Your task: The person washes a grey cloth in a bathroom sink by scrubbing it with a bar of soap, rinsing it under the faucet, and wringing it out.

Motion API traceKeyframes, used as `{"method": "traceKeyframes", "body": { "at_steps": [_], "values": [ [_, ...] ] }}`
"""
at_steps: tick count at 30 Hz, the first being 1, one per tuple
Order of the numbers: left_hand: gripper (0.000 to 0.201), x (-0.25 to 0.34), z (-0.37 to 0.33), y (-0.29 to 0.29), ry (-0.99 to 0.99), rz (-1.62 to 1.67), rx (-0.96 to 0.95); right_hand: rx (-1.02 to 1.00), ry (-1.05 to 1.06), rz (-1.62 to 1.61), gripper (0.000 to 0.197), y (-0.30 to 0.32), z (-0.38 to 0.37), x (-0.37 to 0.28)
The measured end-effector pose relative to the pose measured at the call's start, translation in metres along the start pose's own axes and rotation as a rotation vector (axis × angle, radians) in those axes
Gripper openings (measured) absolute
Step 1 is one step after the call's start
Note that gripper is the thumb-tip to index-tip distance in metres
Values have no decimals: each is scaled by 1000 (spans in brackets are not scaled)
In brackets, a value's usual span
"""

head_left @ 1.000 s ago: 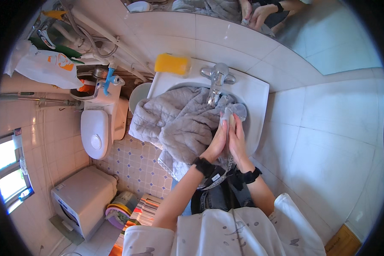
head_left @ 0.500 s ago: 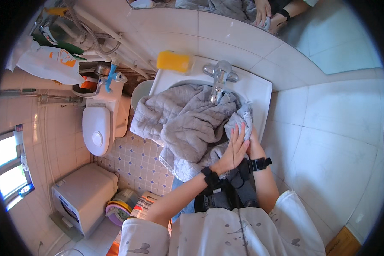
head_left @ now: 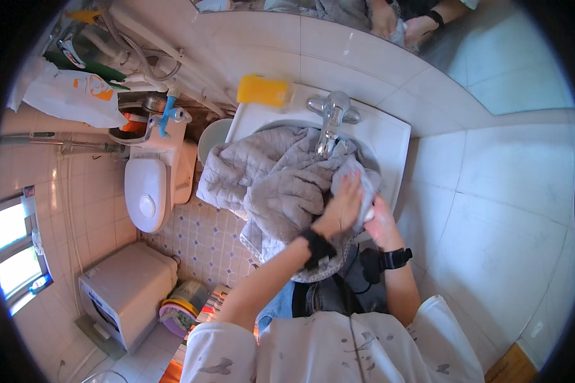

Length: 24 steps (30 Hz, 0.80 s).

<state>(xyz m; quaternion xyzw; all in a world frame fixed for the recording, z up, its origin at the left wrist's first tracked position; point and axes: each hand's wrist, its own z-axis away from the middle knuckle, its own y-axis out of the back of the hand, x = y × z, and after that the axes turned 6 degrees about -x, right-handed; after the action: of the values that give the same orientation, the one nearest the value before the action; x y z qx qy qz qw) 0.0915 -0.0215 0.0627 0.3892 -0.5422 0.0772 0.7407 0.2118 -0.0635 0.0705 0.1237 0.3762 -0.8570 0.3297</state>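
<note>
A large grey quilted cloth (head_left: 281,182) fills the white washbasin (head_left: 395,137) and hangs over its front edge, its patterned border showing below. My left hand (head_left: 342,207), blurred by motion, has its fingers closed over a pale bunched part of the cloth on the right side. Opposite it, my right hand (head_left: 383,225) grips the edge of the same bunch from the right. A small white lump (head_left: 368,214) shows by the right fingers; its kind cannot be made out. The chrome faucet (head_left: 332,121) stands just beyond the bunch.
A yellow sponge (head_left: 262,90) lies on the basin's back left corner. Left of the basin are a pale bucket (head_left: 212,140) and a white toilet (head_left: 145,191) with its lid down. Tiled walls and a mirror (head_left: 492,70) border the basin. Stacked tubs (head_left: 180,313) stand at lower left.
My hands, pressed close together before, have moved apart. The left has shifted a little left and the right slightly lower, with the cloth bunch spread between them and the white lump now showing.
</note>
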Motion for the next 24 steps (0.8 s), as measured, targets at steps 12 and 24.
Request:
{"method": "traceKeyframes", "body": {
  "at_steps": [12,24],
  "values": [
    [59,55,24,1,176,283,-112,65,-80,-44,39,-28,35,-21],
    [66,22,5,4,113,433,-58,-19,194,67,41,-10,11,-1]
  ]
}}
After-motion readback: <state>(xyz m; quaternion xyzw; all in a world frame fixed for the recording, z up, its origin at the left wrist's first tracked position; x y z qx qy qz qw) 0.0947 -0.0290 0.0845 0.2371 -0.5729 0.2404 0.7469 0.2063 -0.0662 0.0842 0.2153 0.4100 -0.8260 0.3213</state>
